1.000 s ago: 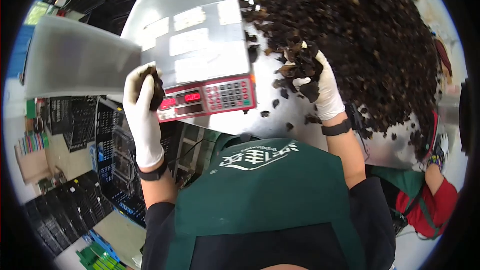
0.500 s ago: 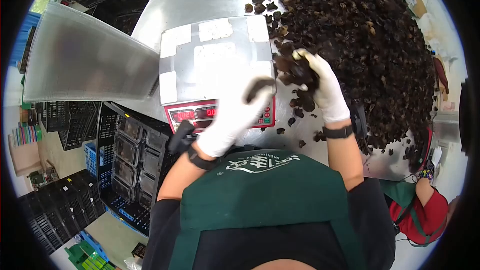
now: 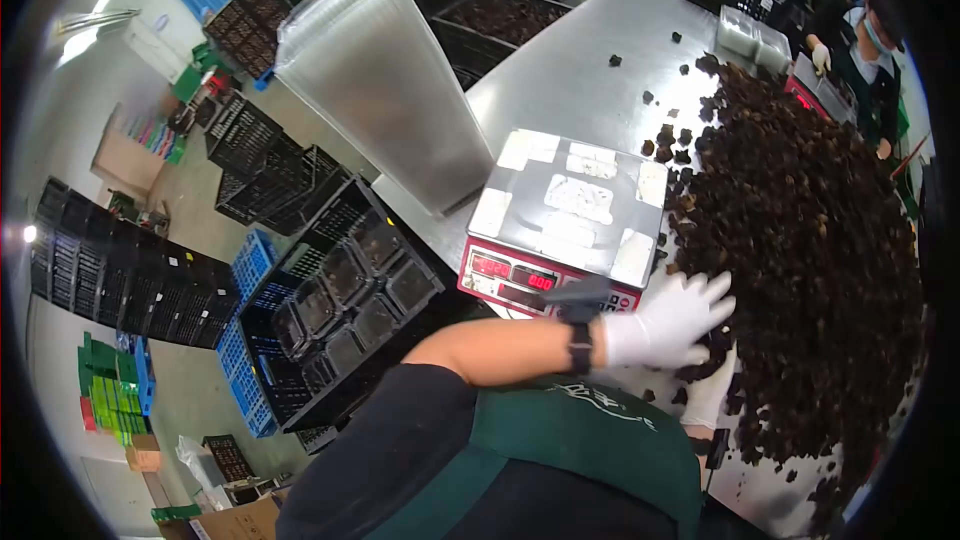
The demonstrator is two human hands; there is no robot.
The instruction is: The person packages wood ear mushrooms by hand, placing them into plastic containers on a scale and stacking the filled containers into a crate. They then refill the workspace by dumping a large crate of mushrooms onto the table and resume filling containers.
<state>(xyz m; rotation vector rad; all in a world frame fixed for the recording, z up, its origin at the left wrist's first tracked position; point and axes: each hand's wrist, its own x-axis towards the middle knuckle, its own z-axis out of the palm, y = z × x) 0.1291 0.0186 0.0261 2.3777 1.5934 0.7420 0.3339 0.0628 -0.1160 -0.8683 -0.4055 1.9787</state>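
My left hand (image 3: 672, 322), in a white glove, reaches across the front right corner of the red scale (image 3: 570, 210). Its fingers are spread over the near left edge of a large pile of dark, dried pieces (image 3: 810, 270). Just below it, my right hand (image 3: 708, 392), also gloved, is at the pile's edge, its fingers mostly hidden behind my left hand and the dark pieces. Nothing lies on the scale's metal plate except whitish patches, and red digits glow on its display.
A tall stack of clear plastic trays (image 3: 385, 80) stands left of the scale. A black crate (image 3: 370, 310) holds clear boxes. Loose pieces dot the metal table (image 3: 590, 45). A masked co-worker (image 3: 870, 60) is at the far right, beside another scale.
The view has swung left and up. My left hand has moved from over the scale to the pile, its fingers now spread. My right hand has lowered beside it.
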